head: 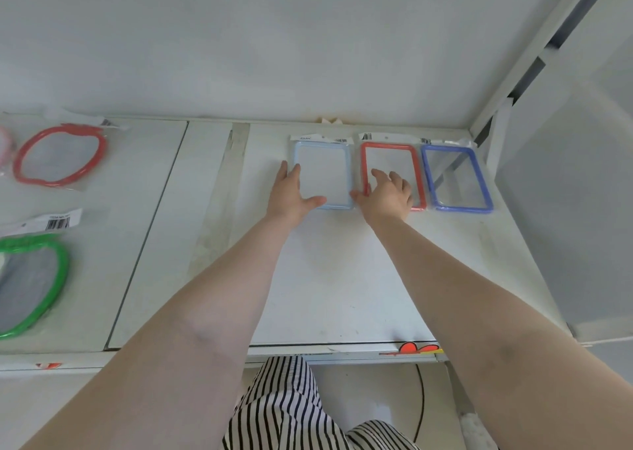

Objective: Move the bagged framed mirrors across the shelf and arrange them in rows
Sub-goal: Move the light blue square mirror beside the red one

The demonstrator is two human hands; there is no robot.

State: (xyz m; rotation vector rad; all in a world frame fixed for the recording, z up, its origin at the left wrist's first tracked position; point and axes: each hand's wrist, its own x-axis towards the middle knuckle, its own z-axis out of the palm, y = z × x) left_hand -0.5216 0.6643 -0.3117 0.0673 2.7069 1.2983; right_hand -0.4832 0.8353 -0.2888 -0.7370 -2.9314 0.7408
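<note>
Three bagged rectangular mirrors lie side by side at the back right of the white shelf [325, 278]: a light blue one [325, 172], a red one [383, 156] and a dark blue one [457, 179]. My left hand [291, 192] lies flat on the light blue mirror's left and lower edge, fingers spread. My right hand [387, 192] rests on the lower left part of the red mirror, thumb touching the light blue frame's right corner. Neither hand lifts anything.
On the left part of the shelf lie a bagged red apple-shaped mirror [60, 156] and a green one [30, 281], partly cut off by the frame. A white wall rises behind, and a white post [507, 83] stands at the right end.
</note>
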